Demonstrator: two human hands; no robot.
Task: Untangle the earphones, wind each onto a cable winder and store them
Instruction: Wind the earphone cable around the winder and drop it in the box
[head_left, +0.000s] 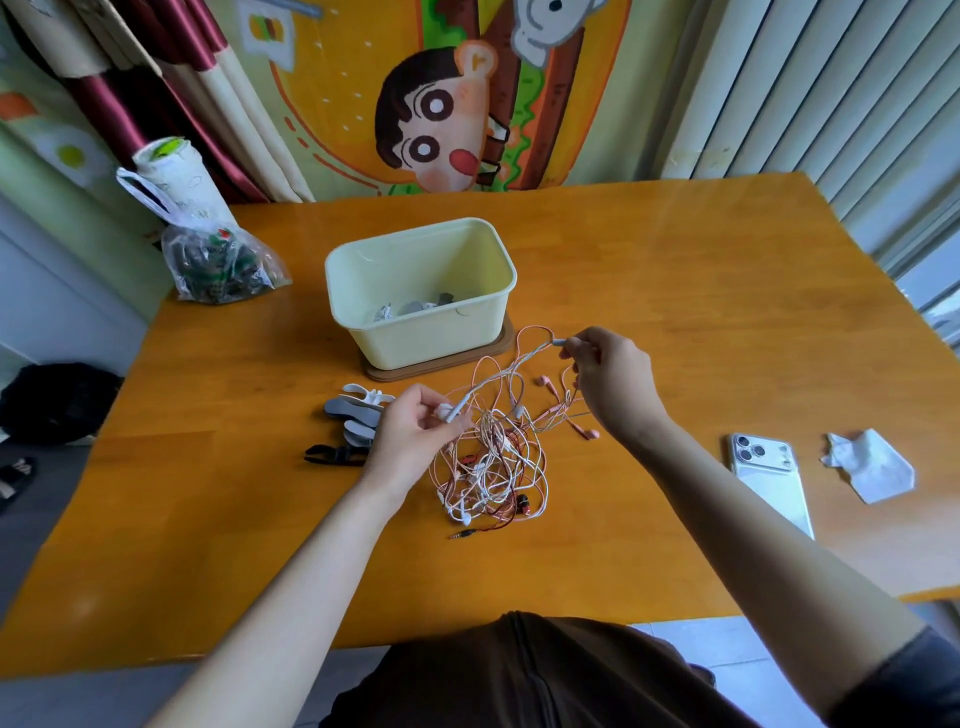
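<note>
The left hand (415, 434) has its fingers curled, thumb and fingertips pinching a white piece of the white earphone cable (493, 382); whether that piece is an earbud or an in-line remote is hard to tell. The right hand (613, 384) is raised a little farther back, its fingers bent and pinching the cable's small white end. Between the two hands this cable runs taut on a slant, from low near the left hand up to the right hand.

Below and between the hands the tangle of earphones (488, 467) lies on the wooden table (675, 291), a loose knot of white, pink and dark red cords. Two pink earbuds (545, 381) lie out at its right side. At its near edge a metal jack plug (462, 533) lies roughly across the table, tip pointing left.

Just left of the left hand sit the cable winders (356, 410), white, grey and black. Behind stands a pale yellow box (421, 312) on a brown base, holding some small pieces. A phone (769, 478) lies to the right.
</note>
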